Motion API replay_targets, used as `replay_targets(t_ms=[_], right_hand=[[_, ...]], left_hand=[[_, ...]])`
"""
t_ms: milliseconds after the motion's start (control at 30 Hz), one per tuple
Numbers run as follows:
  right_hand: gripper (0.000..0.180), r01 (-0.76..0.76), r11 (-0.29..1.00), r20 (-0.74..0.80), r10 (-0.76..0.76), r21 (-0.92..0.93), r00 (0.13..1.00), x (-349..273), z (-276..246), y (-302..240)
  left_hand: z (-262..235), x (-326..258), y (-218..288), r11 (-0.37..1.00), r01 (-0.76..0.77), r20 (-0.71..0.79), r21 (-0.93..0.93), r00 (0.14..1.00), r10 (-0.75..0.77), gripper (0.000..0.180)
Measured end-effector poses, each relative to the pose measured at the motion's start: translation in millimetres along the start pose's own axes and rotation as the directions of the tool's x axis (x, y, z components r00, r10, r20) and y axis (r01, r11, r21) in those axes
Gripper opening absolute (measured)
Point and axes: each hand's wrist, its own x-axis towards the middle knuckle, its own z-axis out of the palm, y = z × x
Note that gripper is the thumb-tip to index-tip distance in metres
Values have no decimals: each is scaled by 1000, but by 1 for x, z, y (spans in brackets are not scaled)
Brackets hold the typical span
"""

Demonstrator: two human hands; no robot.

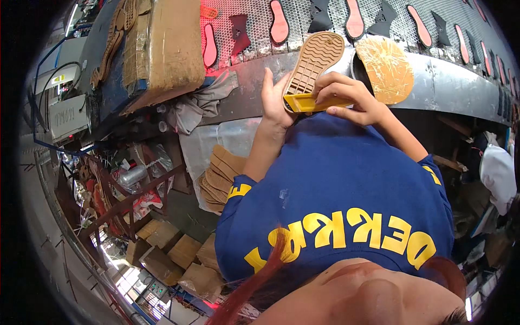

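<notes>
the left hand (pixel 275 105) grips a tan shoe sole (pixel 318 58) before the navy sweatshirt (pixel 346 168), tread showing, some fingers hidden behind it; the right hand (pixel 355 98) has its fingers closed around a flat yellow tool (pixel 309 103) across the near end. i'd judge this sole partway worked, the piled tan soles (pixel 219 176) perhaps waiting. past the metal ledge (pixel 447 81), pink insoles (pixel 279 23) line a mesh surface (pixel 253 35); a taped cardboard box (pixel 176 49) stands left.

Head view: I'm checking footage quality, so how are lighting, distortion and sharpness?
Head view: the metal ledge curves toward the rim, corners go black; red light tints the mesh belt beside the cardboard box; the held sole looks reasonably sharp.
</notes>
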Motion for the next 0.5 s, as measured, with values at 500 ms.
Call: replay_targets(t_ms=[500], right_hand=[[12,-17,962,237,-50,274,970,12,-47,-2]], left_hand=[[31,-5,15,928,274,158,252,934,-319,95]])
